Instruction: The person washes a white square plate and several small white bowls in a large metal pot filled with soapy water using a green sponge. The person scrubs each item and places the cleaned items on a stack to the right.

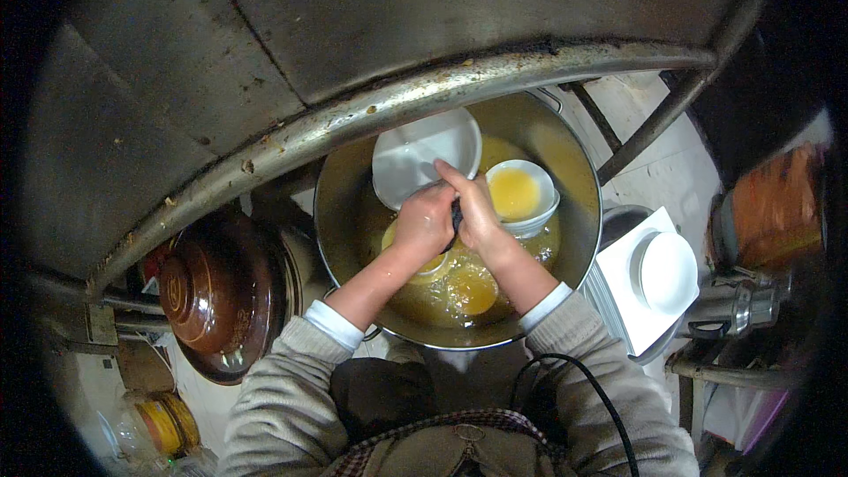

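Observation:
A large metal pot (575, 146) of cloudy yellowish water lies before me, with both hands over it. My left hand (424, 224) is closed around a small dark pad or cloth (456, 217). From the other side, my right hand (478, 215) presses against this dark thing, its fingers partly hidden. Just beyond my hands a white square-sided bowl (427, 146) tilts inside the pot; whether a fingertip touches it I cannot tell. Right of my hands, a small white bowl (540, 179) holding yellowish water sits on another bowl (530, 226). Other dishes lie partly submerged beneath my wrists.
A metal table with a tubular edge rail (411, 99) overhangs the pot's far side. At right, a white bowl (669, 271) rests on stacked square white plates (616, 278). A brown glazed lidded jar (205, 291) stands at left. A black cable (596, 384) crosses my right sleeve.

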`<state>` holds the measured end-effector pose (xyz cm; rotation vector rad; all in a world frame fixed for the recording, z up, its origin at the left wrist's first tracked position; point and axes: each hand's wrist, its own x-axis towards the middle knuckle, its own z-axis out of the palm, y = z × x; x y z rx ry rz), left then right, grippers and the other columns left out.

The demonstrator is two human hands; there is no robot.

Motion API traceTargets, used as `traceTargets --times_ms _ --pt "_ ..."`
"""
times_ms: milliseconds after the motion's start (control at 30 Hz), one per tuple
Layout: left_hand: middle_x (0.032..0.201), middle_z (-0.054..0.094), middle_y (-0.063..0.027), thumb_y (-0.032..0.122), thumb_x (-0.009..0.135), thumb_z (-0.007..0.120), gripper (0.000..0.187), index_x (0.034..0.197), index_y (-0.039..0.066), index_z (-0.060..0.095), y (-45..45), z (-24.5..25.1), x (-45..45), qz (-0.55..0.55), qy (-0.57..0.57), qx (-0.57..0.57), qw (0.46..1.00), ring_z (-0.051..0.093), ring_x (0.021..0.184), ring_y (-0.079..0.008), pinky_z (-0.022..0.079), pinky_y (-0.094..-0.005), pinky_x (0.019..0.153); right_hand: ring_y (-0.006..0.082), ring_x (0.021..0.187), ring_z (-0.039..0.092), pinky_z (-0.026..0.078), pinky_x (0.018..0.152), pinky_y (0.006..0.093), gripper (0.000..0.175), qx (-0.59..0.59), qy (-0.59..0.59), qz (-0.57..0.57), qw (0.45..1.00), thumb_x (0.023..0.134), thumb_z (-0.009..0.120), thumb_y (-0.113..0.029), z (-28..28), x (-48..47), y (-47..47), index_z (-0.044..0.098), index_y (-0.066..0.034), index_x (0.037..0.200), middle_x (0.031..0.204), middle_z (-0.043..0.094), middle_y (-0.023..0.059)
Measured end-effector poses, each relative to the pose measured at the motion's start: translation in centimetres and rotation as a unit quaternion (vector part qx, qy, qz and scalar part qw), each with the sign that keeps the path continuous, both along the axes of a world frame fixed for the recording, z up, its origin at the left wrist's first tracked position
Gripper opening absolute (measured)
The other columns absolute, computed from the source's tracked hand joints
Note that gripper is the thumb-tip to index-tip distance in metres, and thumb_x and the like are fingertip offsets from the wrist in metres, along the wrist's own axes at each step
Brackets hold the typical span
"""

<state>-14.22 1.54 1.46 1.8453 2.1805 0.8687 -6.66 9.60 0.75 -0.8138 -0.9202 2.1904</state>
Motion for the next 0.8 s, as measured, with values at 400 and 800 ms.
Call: traceTargets --times_ms 400,800 --pt "0.117 0.05 -0.019 0.007 0.072 0.06 0.056 0.123 -0.006 0.041 -0.7 -0.2 -4.4 0.076 -0.672 0.083 0.732 0.052 0.105 -0.0309 0.042 -0.0383 0.095 0.0225 0.091 0.06 0.047 0.078 0.0317 0.068 0.206 -0.307 0.04 0.928 0.071 0.076 -0.029 -0.3 3.9 6.1 0.047 0.0139 0.114 0.106 0.06 0.019" --pt "0.133 0.039 -0.013 0.052 0.089 0.044 0.071 0.142 0.015 0.013 0.1 -1.9 -2.9 0.069 -0.581 -0.082 0.807 0.051 0.109 -0.0224 0.048 -0.0384 0.083 0.0221 0.081 0.059 0.051 0.072 0.0383 0.042 0.045 -0.043 -0.078 0.995 0.092 0.04 -0.048 -1.7 -0.2 2.6 0.042 -0.0138 0.117 0.096 0.056 0.0094"
